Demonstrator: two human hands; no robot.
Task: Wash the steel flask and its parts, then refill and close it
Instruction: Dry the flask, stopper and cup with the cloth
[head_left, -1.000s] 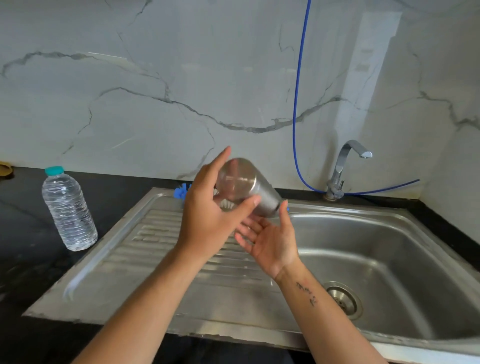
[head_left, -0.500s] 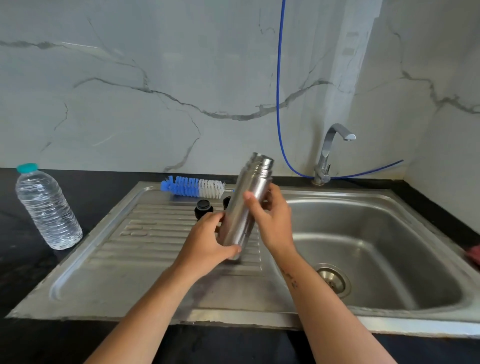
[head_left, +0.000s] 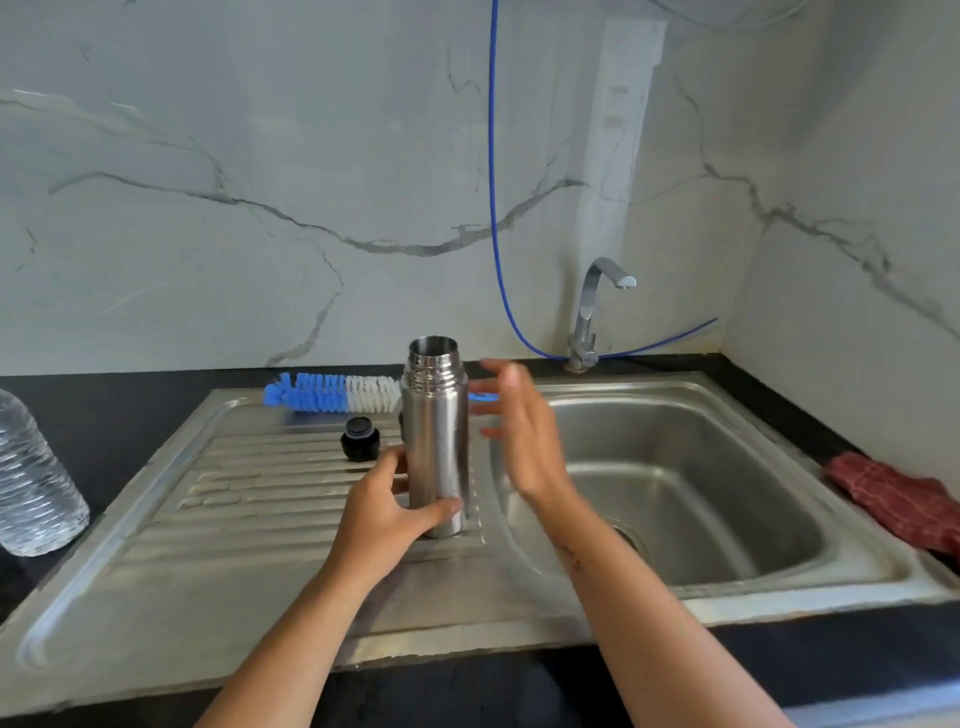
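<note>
The steel flask (head_left: 435, 431) stands upright and uncapped on the ribbed drainboard (head_left: 249, 499), mouth facing up. My left hand (head_left: 387, 512) grips its lower body, thumb across the front. Just right of the flask, my right hand (head_left: 519, 431) hovers with fingers spread, blurred and apart from the steel. A black stopper (head_left: 360, 439) sits on the drainboard behind and left of the flask. Another dark part peeks out behind the flask, mostly hidden. A blue and white bottle brush (head_left: 332, 392) lies along the drainboard's back edge.
The sink basin (head_left: 727, 499) with its drain lies to the right, the tap (head_left: 592, 312) behind it. A blue hose (head_left: 493, 208) hangs down the marble wall. A plastic water bottle (head_left: 31, 483) stands on the black counter at left. A red cloth (head_left: 898, 499) lies at right.
The flask went from tilted in both hands to standing upright on the drainboard. My right hand let go and moved off to the right; my left hand slid down to the flask's base.
</note>
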